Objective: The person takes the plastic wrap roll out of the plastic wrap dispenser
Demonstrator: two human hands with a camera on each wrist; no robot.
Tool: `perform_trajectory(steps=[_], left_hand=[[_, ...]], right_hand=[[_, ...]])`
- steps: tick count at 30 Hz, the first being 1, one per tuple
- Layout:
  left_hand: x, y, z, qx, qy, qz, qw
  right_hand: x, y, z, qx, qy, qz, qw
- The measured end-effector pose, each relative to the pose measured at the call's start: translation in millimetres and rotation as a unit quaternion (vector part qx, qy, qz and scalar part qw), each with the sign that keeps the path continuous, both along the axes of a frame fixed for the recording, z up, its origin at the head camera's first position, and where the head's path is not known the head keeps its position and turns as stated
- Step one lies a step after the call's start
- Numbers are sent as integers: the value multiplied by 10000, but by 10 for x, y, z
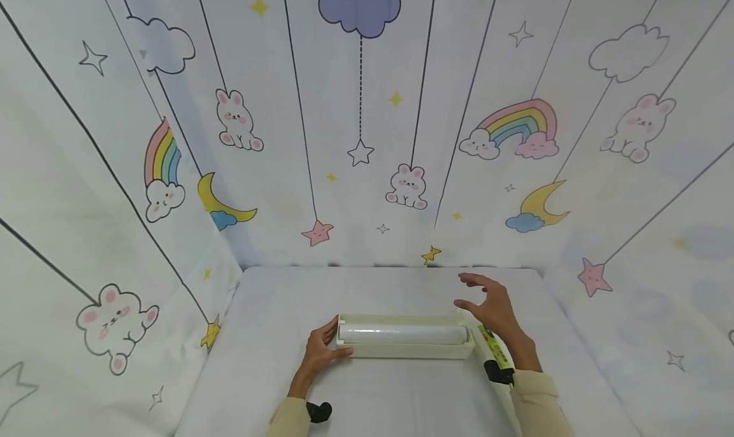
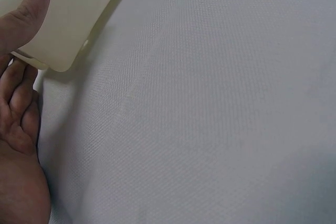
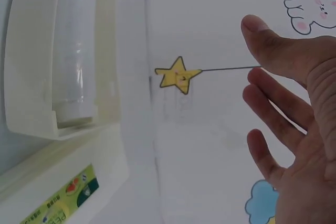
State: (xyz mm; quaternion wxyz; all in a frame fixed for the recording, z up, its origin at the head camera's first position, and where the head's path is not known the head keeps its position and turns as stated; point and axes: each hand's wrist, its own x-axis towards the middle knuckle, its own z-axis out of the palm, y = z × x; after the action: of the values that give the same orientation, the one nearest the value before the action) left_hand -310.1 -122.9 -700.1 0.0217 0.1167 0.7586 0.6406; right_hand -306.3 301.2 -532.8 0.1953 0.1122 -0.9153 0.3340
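Observation:
A cream cling film dispenser [image 1: 410, 351] lies lengthwise on the white-covered table, its top open. Inside it sits a shiny roll of cling film [image 1: 404, 333]. My left hand [image 1: 320, 351] grips the dispenser's left end, thumb along the front wall and fingers round the end; the left wrist view shows the thumb flat on the cream plastic [image 2: 68, 24]. Raised beyond the dispenser's right end, my right hand [image 1: 492, 303] holds nothing, with thumb and fingers spread apart. In the right wrist view that hand [image 3: 294, 103] is apart from the dispenser [image 3: 29, 77].
Right of the dispenser, partly behind my right forearm, lies a long cream lid [image 3: 110, 150] with a green and yellow label [image 1: 496, 348]. White cloth walls [image 1: 367, 201] printed with rabbits, stars and clouds enclose the table [image 1: 287, 290] at the back and sides.

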Motion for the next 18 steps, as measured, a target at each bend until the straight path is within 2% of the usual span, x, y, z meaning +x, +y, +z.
perform_trajectory(steps=[6,12,15,18], left_hand=[[-3,-13,4,23,36,125,9999],[-6,-27,-31,19,44,101,9999],[-12,-15,-35,24,78,63,9999],[-16,2,-40,35,65,92,9999]], right_hand=[[-12,-49,-105,297,-273,429,9983],[36,-70,-335,701,-1213,784,9870],[39,-75,-470,836,-1690,713,9795],[24,-81,-589,982,-1969,627,9735]])
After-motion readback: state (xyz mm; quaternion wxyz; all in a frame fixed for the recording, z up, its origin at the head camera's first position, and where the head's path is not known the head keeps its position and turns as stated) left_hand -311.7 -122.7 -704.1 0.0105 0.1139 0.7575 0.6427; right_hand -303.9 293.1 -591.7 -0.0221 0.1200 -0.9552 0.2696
